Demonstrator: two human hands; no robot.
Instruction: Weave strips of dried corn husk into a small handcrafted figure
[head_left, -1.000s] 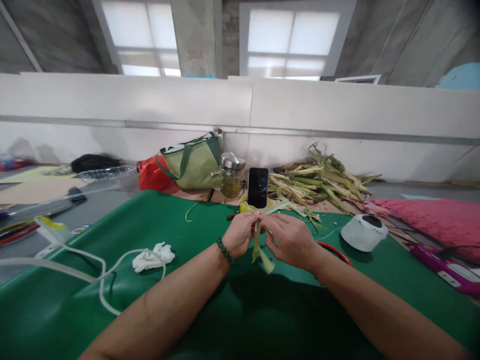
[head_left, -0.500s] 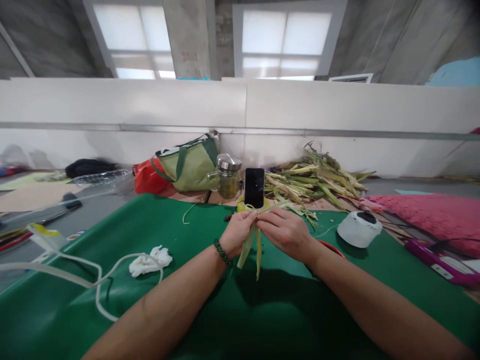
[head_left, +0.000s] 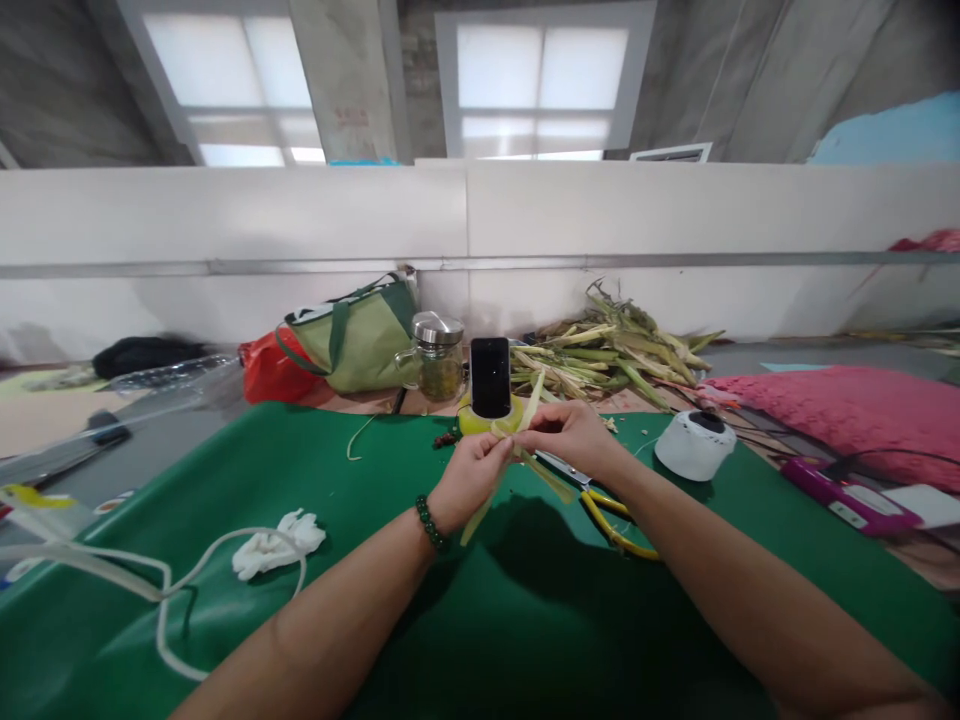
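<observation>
Both hands meet above the green table cover (head_left: pixel 525 610), pinching pale yellow-green leaf strips (head_left: pixel 541 472). My left hand (head_left: pixel 469 480), with a dark green bead bracelet on the wrist, is closed on the strips from the left. My right hand (head_left: pixel 571 432) is closed on them from the right, slightly higher. One strip sticks up past the fingers, others hang down below the hands. Yellow-handled pliers (head_left: pixel 600 500) lie on the cover under my right forearm.
A black phone (head_left: pixel 490 377) stands upright just beyond the hands, beside a lidded glass jar (head_left: pixel 437 357) and a green bag (head_left: pixel 352 335). A heap of leaves (head_left: pixel 611 350) lies behind. A white tape roll (head_left: pixel 694 445), pink cushion (head_left: pixel 847 410), crumpled tissue (head_left: pixel 277 530) and white cord (head_left: pixel 150 580) flank the hands.
The hands have shifted slightly away from me and turned the strips; one strip now points up. The view has swung, revealing yellow-handled pliers on the cover.
</observation>
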